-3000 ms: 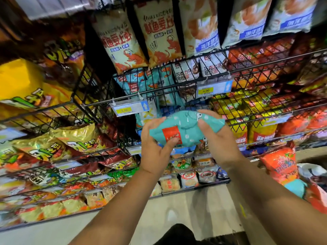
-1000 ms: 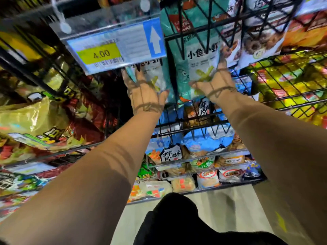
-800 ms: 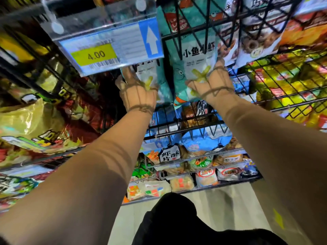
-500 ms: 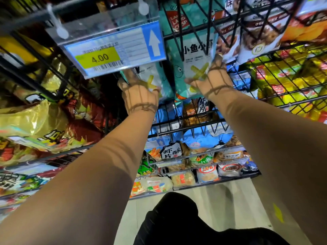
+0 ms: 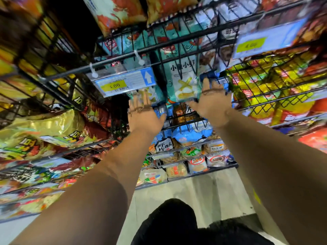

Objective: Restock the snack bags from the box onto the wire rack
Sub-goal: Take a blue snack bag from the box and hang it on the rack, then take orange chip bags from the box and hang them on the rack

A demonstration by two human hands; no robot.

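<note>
Head view is showing the left hand (image 5: 144, 114), fingers straight, touching a small teal bag (image 5: 155, 92) in the wire rack (image 5: 177, 45). The right hand (image 5: 213, 101), spread wide, is touching the neighbouring teal snack bag (image 5: 184, 80).

Teal plastic snack bag (image 5: 183, 80) in black wire rack (image 5: 159, 45)
Upright behind the front wires; second teal bag (image 5: 150, 93) just beside it.

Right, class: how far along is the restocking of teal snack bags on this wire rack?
Done: teal snack bags stand in the wire rack by the price tag. In hand: the left hand and right hand, fingers straight, touch the bags' lower ends. Left: cannot tell; no box in view.
</note>
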